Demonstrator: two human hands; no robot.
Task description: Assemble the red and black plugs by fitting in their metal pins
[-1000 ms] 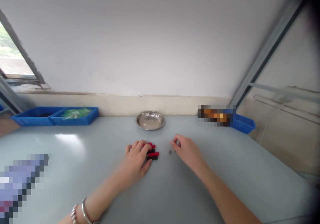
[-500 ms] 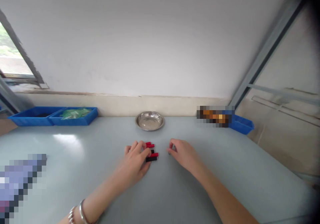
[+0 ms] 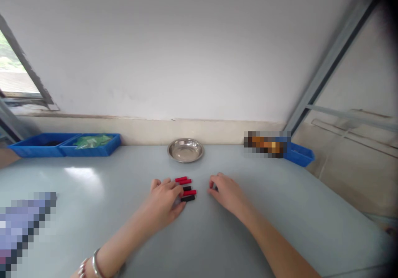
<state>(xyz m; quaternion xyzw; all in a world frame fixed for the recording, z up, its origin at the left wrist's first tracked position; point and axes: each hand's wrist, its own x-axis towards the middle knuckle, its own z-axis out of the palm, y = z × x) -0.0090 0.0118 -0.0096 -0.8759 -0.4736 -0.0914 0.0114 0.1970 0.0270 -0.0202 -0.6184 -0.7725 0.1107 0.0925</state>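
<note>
Short red and black rods lie in a loose column on the grey table. The top red rod (image 3: 180, 179) is fully in sight. My left hand (image 3: 164, 197) rests at their left ends, palm down and fingers apart. Its index finger touches near the lower red rod (image 3: 190, 193) and covers part of the black rod (image 3: 187, 188). Its thumb lies by the bottom black rod (image 3: 188, 198). To the right of the rods, my right hand (image 3: 225, 190) is closed in a pinch just above the table; what it holds, if anything, is hidden.
Behind the rods stands a shiny round metal dish (image 3: 185, 150). Two blue trays (image 3: 90, 150) sit at the back left, one with green plastic inside. Another blue bin (image 3: 299, 154) stands back right beside a blurred-out patch. A wall (image 3: 174, 62) closes off the table's back.
My left hand has drawn slightly to the left, uncovering more of the red and black rods. The right hand stays nearly in place, still pinched.
</note>
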